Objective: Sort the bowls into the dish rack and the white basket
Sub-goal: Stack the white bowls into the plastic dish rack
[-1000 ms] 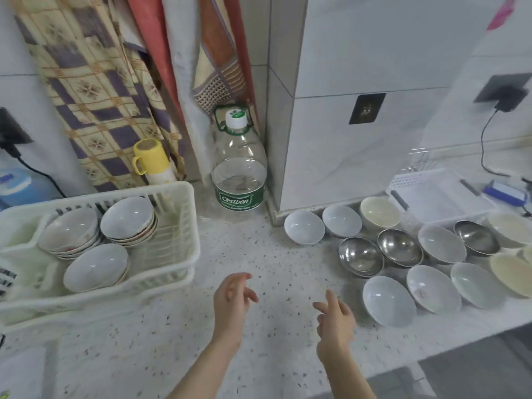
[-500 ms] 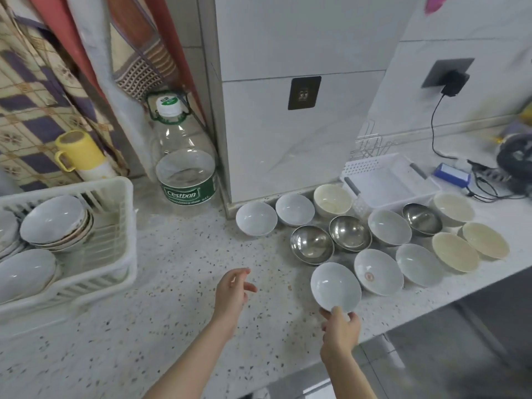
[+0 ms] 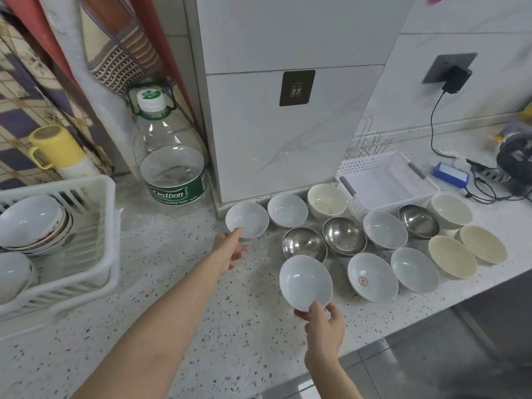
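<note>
A speckled stone counter runs along a white tiled wall, its front edge cutting across the lower right, where the floor shows below. The right hand pinches the near rim of a white bowl between thumb and fingers; the bowl is tipped up on that edge, its open side facing up and toward the camera, right by the counter's front edge. The left hand reaches forward with the forefinger out, its tip touching the near rim of another white bowl, which sits upright by the foot of the wall column; the other fingers are loosely curled and grip nothing.

To the right, more bowls stand mouth up, packed close together in rough rows: three steel bowls, several white ones and four cream ones, the outer ones near the counter's edge. Behind them sits a white basket with nothing visible inside. Bare counter lies between the two arms and leftward to the dish rack at the left edge, which holds stacks of white bowls tilted on their sides. A big water bottle and a yellow cup stand behind the rack by the wall.
</note>
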`<state>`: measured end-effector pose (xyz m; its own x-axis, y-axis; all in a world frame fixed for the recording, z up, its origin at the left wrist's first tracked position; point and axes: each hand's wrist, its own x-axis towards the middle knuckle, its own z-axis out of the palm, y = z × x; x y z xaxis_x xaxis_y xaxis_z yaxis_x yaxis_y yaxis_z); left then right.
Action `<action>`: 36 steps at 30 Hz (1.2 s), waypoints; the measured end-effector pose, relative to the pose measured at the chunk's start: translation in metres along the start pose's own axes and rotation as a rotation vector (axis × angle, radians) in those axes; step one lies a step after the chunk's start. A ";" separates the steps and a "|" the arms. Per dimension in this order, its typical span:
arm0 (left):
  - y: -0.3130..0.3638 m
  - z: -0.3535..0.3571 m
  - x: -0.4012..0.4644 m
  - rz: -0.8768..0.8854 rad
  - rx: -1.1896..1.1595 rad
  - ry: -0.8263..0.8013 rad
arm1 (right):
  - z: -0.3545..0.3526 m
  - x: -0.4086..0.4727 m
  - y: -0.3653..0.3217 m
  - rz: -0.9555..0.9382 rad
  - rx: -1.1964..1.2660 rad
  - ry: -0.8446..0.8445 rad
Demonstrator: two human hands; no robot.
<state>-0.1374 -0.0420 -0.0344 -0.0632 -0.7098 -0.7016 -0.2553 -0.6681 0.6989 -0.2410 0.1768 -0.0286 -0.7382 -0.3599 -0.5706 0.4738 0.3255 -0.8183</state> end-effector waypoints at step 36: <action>0.001 -0.302 -0.120 0.418 -0.511 0.182 | 0.155 -0.133 -0.016 -0.243 -0.074 -0.422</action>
<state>0.1611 -0.0249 0.0920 0.1169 -0.9273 -0.3556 0.2451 -0.3201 0.9151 -0.0761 0.0840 0.0491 -0.5568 -0.7512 -0.3545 0.2649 0.2439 -0.9329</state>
